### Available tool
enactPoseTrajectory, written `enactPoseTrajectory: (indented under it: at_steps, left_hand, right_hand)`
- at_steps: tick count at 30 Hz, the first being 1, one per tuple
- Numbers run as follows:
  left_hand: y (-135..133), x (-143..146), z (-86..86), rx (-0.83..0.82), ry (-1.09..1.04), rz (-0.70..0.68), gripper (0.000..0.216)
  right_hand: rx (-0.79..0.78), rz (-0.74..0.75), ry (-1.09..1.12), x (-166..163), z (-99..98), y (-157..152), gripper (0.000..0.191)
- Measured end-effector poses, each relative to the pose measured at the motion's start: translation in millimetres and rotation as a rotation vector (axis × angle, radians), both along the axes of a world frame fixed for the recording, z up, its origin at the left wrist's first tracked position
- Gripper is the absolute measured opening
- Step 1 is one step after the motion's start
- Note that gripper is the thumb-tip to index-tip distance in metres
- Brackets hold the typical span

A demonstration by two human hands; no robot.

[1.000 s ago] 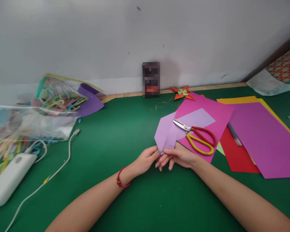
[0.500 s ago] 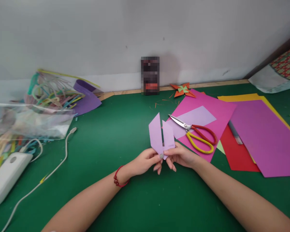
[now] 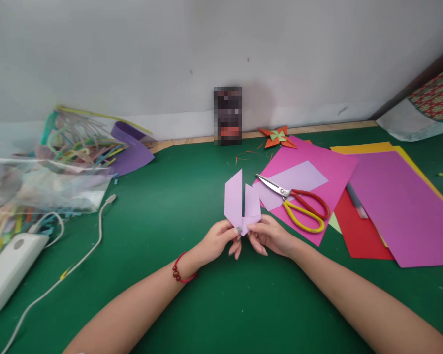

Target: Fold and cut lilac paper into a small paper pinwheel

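Green mat [image 3: 192, 305]: L hand [image 3: 217, 239] & R hand [image 3: 271, 236] meet fingertip to fingertip, both pinching folded lilac paper [image 3: 239, 204] upright, forearms angled inward.

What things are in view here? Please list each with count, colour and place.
table: one, green, under everything
folded paper: one, lilac, centre, between both hands
scissors: one, red and yellow handles, on pink sheet
pink sheet: one, pink, right of centre
purple sheet: one, purple, far right
red sheet: one, red, under pink and purple sheets
pinwheel: one, orange and green, near wall
bag of strips: one, clear, mixed colours inside, left
white device: one, white, cabled, near left
left hand: one, red bracelet, pinching folded paper
right hand: one, bare, pinching folded paper
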State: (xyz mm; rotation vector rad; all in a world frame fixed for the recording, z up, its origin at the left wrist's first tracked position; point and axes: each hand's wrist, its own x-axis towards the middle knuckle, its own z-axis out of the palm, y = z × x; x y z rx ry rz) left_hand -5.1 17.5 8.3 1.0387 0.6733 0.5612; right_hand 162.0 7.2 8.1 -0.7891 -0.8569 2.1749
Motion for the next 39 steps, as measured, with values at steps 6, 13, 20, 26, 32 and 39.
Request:
enactPoseTrajectory:
  at_steps: [6,13,20,26,32,39]
  left_hand:
    - [0.5,-1.9,0.1,0.002,-0.033,-0.058,0.041]
    - [-1.1,0.6,4.7,0.061,-0.049,-0.112,0.043]
    - [-3.5,2.9,7.8,0.144,0.053,-0.050,0.042]
    - [-2.2,4.7,9.9,0.162,0.080,-0.030,0.042]
    - [-4.5,3.7,4.8,0.150,0.141,-0.063,0.045]
    - [-6.7,0.5,3.6,0.173,0.181,-0.117,0.042]
  right_hand:
    - [-0.010,0.043,-0.027,1.8,4.4,1.5,0.031]
    - [-0.032,0.066,0.005,1.6,2.8,0.4,0.033]
    - [-0.043,0.075,-0.021,3.0,1.5,-2.7,0.035]
    - [-0.018,0.023,-0.045,0.8,4.2,-3.0,0.035]
    - [0.028,-0.003,-0.081,1.1,10.1,-3.4,0.033]
    - [0.029,0.023,-0.124,4.8,9.6,-4.6,0.031]
